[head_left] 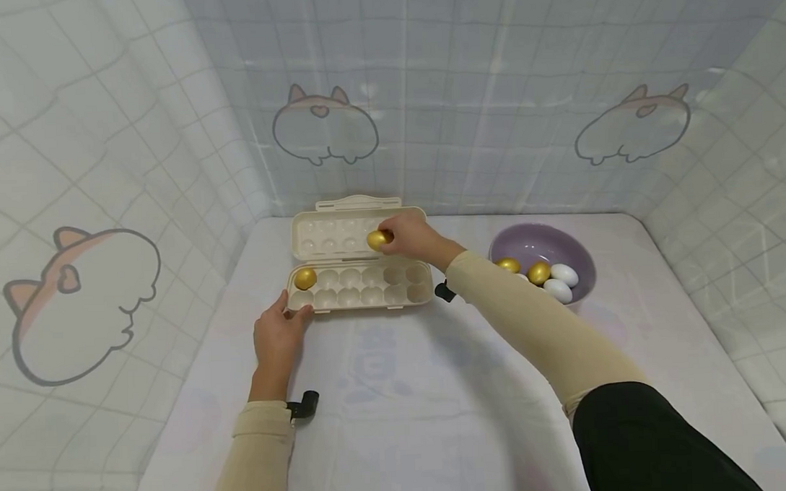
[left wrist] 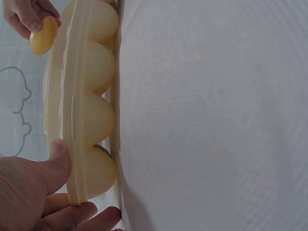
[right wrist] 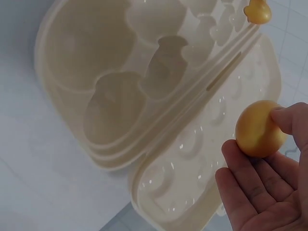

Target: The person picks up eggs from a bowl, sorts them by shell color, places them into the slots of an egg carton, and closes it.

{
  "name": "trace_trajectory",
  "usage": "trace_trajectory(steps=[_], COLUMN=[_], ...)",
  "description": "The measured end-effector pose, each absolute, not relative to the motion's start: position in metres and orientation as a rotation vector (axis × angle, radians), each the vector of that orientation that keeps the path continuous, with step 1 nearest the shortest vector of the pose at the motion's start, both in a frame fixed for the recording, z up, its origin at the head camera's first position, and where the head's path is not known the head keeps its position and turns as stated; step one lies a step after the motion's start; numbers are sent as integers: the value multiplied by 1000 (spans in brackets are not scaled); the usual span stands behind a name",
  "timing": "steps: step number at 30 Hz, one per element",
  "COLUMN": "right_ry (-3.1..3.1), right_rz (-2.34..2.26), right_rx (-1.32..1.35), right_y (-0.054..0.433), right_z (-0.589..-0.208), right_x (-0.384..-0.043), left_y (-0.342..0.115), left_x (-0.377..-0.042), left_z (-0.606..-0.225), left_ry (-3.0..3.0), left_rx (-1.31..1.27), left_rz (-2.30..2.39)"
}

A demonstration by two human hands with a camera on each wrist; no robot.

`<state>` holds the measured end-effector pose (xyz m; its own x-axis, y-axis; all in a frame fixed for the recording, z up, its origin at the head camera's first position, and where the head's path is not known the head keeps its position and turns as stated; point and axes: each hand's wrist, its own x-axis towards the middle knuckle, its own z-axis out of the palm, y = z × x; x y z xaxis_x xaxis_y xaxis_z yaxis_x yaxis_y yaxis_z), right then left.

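Note:
A cream egg carton [head_left: 349,297] lies open on the table, its lid [head_left: 330,226] folded back toward the wall. One golden egg [head_left: 305,279] sits in the back-left cup. At the carton's left end my left hand [head_left: 281,340] holds the tray, thumb on the rim and fingers round the corner in the left wrist view. My right hand [head_left: 415,241] pinches another golden egg [right wrist: 261,129] between thumb and fingers, above the lid in the head view. The cups [right wrist: 115,108] nearest the right wrist camera hold nothing.
To the right stands a purple bowl [head_left: 578,250] with several golden and white eggs [head_left: 564,274], partly hidden by the right sleeve. A white cloth [head_left: 386,433] covers the table. Tile-patterned sheets [head_left: 453,113] rise behind it and at both sides.

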<state>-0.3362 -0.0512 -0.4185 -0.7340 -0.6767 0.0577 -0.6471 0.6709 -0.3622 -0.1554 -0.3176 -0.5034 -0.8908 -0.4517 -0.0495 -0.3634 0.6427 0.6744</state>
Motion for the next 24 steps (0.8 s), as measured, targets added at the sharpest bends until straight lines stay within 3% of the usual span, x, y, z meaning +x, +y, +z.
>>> trace_trajectory(steps=[24], right_ry=[2694], right_rz=[-617], right_rx=[-1086], right_y=[-100], right_z=[-441], right_x=[-324], left_y=[-318], left_x=[-156], left_z=[-508], left_ry=[-2736], left_rx=[676], left_rz=[-1061])
